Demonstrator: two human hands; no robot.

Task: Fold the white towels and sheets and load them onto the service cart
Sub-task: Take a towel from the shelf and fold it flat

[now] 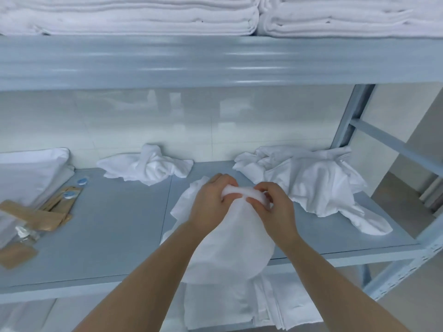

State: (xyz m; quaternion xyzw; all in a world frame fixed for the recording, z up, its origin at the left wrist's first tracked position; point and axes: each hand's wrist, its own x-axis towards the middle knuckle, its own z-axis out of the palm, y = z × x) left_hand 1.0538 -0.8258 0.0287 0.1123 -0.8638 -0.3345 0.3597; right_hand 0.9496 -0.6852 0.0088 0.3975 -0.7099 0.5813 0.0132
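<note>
Left hand point(211, 202) and right hand point(272, 207) pinch, fingers curled.

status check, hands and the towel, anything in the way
Left hand and right hand both grip white towel, bunched, unfolded, hanging over the shelf edge. Two crumpled towels behind; nothing blocking.

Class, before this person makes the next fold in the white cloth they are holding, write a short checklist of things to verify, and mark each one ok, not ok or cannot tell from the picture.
1. Both hands grip the cloth: left hand and right hand pinch the top edge of the held white towel. Ok.
2. Cloth hangs free: its lower part drapes over the shelf front edge. Ok.
3. Corners aligned: bunched, edges hidden. Cannot tell.
4. Shelf space to lay it flat: crumpled towel and crumpled sheet lie close behind. Not ok.
5. Service cart ready: not in view. Cannot tell.
</note>
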